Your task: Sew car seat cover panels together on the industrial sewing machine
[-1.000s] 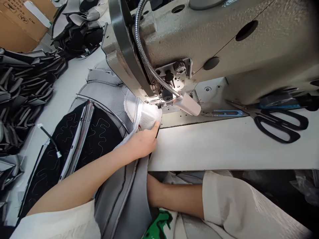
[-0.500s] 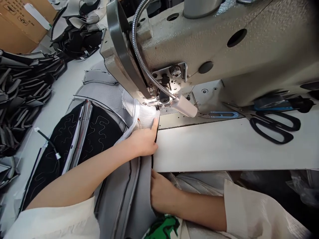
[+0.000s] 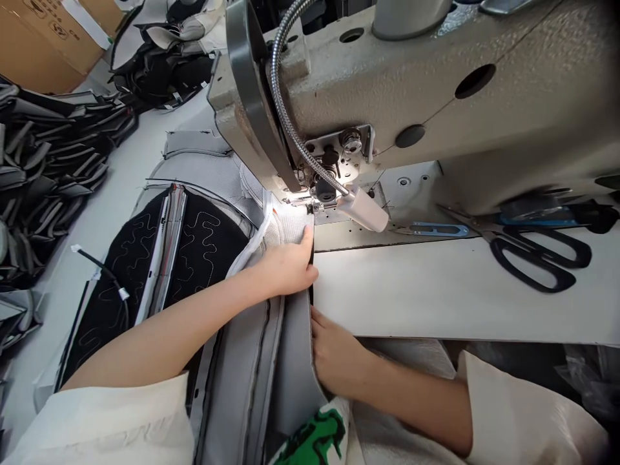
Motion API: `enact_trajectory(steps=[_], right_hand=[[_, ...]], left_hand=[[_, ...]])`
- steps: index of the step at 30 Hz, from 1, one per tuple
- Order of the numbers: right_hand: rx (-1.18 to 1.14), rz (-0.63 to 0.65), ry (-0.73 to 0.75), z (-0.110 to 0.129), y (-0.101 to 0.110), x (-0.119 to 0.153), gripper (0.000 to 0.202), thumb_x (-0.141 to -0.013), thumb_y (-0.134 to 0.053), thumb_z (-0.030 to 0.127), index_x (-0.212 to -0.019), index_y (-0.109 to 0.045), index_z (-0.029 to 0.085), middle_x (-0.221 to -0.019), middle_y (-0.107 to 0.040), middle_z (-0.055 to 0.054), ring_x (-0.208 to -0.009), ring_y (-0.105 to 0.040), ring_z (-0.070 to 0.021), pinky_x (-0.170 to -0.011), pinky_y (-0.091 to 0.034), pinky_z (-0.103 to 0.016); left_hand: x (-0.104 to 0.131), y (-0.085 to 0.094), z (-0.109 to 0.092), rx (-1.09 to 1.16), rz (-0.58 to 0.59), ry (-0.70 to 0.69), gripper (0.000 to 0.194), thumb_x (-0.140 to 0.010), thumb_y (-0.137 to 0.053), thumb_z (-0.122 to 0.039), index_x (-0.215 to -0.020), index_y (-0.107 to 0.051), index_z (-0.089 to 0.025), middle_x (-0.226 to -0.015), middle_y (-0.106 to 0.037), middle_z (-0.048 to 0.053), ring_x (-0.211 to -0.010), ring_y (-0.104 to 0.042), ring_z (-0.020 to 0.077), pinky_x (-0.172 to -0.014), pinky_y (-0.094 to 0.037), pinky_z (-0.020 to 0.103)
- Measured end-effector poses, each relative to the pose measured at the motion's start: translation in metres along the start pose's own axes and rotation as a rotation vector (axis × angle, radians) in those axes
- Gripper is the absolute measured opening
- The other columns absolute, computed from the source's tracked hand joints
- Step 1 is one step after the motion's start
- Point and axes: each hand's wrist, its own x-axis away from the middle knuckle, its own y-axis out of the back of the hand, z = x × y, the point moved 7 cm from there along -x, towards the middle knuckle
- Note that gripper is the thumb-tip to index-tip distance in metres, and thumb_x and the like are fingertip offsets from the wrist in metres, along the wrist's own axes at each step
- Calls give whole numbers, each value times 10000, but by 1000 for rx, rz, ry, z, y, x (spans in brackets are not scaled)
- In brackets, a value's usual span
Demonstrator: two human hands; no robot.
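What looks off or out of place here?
Nothing looks spilled or clearly damaged. Mildly odd: a loose cable crosses the edge of the black panel, one end unplugged over the tabletop, so it looks stray, though it may belong there. The gray fabric under the left hand shows no visible tear.

Black-handled scissors (image 3: 495, 234) lie beside blue snips (image 3: 458, 230) on the right. Over on the left, grey and black pieces (image 3: 48, 168) lie heaped, with a cardboard box (image 3: 53, 48) beyond them.
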Motion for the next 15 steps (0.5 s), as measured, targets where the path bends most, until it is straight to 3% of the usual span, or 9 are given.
enact_trajectory(steps=[4, 9, 12, 15], right_hand=[[34, 3, -23, -8, 7, 2, 161, -767, -568, 158, -809, -723, 164, -872, -692, -82, -971, -555, -277, -1095, -240, -541], [53, 53, -14, -26, 17, 1, 156, -774, -560, 154, -808, -712, 155, -903, -686, -104, -992, -543, -278, -1084, -235, -554], [52, 74, -1, -39, 19, 1, 158, -782, -546, 140, -810, -700, 160, -877, -685, -95, -989, -545, -261, -1089, -237, -542], [21, 64, -28, -50, 18, 6, 151, -782, -546, 147, -810, -692, 177, -871, -688, -84, -1030, -536, -261, -1097, -230, -540]], left_hand=[[6, -5, -3, -25, 35, 27, 789, -798, -359, -271, -1468, -12, -41, -915, -696, 153, -865, -655, 328, -721, -480, 413], [-12, 7, 1, -33, -23, 56, 782, -809, -391, -281, -1470, -35, -65, -977, -686, 154, -922, -641, 307, -780, -463, 400], [-20, 15, 3, -46, -120, 51, 734, -851, -380, -351, -1463, -105, -53, -1054, -657, 175, -990, -614, 312, -827, -452, 416], [3, 18, -4, -4, -248, -11, 644, -896, -359, -427, -1410, -288, -45, -1202, -575, 217, -1146, -525, 336, -942, -400, 466]])
